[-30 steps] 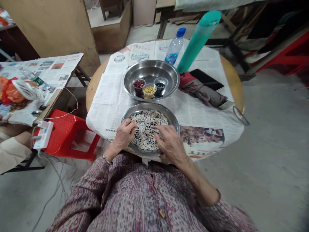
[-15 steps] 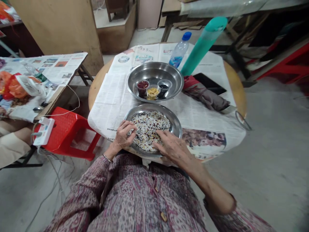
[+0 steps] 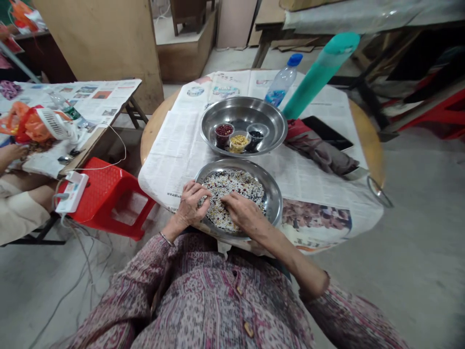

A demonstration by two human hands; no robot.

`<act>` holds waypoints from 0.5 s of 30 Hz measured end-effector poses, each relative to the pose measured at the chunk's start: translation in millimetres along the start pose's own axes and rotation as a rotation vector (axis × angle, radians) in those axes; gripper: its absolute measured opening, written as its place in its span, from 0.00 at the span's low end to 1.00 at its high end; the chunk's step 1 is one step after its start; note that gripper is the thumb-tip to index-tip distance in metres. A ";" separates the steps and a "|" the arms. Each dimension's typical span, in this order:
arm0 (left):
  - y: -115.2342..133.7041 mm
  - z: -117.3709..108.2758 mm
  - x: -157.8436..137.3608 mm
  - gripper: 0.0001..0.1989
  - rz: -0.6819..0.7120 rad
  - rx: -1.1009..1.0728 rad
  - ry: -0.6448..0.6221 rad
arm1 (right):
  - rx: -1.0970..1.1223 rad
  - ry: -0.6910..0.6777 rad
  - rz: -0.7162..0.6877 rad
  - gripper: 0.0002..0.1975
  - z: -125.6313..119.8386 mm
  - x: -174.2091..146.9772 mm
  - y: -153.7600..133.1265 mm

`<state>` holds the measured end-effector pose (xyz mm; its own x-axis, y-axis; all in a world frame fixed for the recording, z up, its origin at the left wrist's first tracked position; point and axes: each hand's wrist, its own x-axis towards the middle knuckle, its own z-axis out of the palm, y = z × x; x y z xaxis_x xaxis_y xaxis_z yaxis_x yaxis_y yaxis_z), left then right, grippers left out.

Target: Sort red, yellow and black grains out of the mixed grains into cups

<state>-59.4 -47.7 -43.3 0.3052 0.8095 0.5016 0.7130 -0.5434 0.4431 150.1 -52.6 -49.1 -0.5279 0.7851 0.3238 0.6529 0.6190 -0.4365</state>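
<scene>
A shallow steel bowl (image 3: 276, 196) in front of me holds a mix of white grains with red, yellow and black bits (image 3: 238, 186). Over its left rim, my left hand (image 3: 192, 202) is closed, fingers curled toward the thumb; what they hold, if anything, is hidden. My right hand (image 3: 244, 212) reaches in from the right, fingertips pinched together at the grains. Whatever is between them is too small to name. Behind stands a larger steel basin (image 3: 206, 121) with three clear cups: red beans (image 3: 224, 130), yellow kernels (image 3: 240, 140) and black beans (image 3: 256, 134).
Newspaper (image 3: 170, 140) covers the round table. Toward its back right are a blue-capped bottle (image 3: 281, 85), a tall green cylinder (image 3: 319, 77), a folded umbrella (image 3: 323, 152) and a dark phone-like slab (image 3: 329, 133). Left are a red stool (image 3: 109, 189), a power strip (image 3: 72, 191) and another person's hand (image 3: 12, 154).
My right hand has moved left across the grains, closer to my left hand, and its spread fingers have drawn together. My left hand stays curled at the rim. The view has shifted slightly.
</scene>
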 end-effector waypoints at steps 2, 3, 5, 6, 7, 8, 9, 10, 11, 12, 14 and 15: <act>0.8 -0.7 0.6 0.06 -0.028 0.023 -0.010 | -0.064 0.037 0.013 0.13 -2.8 7.9 4.6; 1.0 -0.9 1.1 0.06 -0.029 0.019 -0.011 | -0.102 0.055 0.029 0.11 -4.7 11.1 6.5; 1.0 -1.2 2.5 0.07 -0.006 -0.016 -0.007 | -0.169 0.084 0.067 0.08 -7.9 15.5 9.3; 0.7 -1.1 3.3 0.08 0.012 -0.039 0.000 | -0.186 0.085 0.081 0.08 -8.8 16.7 9.8; 0.4 -1.0 3.9 0.09 0.030 -0.062 0.010 | -0.189 0.075 0.091 0.07 -9.1 17.2 9.3; 0.1 -0.8 4.5 0.09 0.044 -0.079 0.020 | -0.177 0.057 0.096 0.07 -8.8 17.1 7.8; -0.3 -0.5 4.8 0.10 0.053 -0.089 0.030 | -0.153 0.032 0.095 0.07 -8.0 16.4 5.1; -0.7 -0.1 4.9 0.10 0.058 -0.095 0.034 | -0.122 0.001 0.086 0.07 -6.8 15.5 1.3; -1.1 0.3 4.8 0.10 0.061 -0.098 0.036 | -0.091 -0.035 0.071 0.07 -5.5 14.4 -3.5; -1.6 0.8 4.5 0.10 0.063 -0.099 0.035 | -0.064 -0.073 0.051 0.07 -3.9 13.4 -8.8; -2.7 1.9 3.8 0.10 0.075 -0.104 0.040 | -0.027 -0.147 -0.003 0.08 -0.6 12.4 -19.4; -3.3 2.4 3.4 0.09 0.083 -0.106 0.047 | -0.014 -0.173 -0.036 0.08 1.1 12.8 -23.7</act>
<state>-59.2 -42.6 -44.8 0.3286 0.7508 0.5729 0.6148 -0.6306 0.4737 127.3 -57.2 -35.6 -0.6359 0.7481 0.1897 0.6388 0.6481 -0.4147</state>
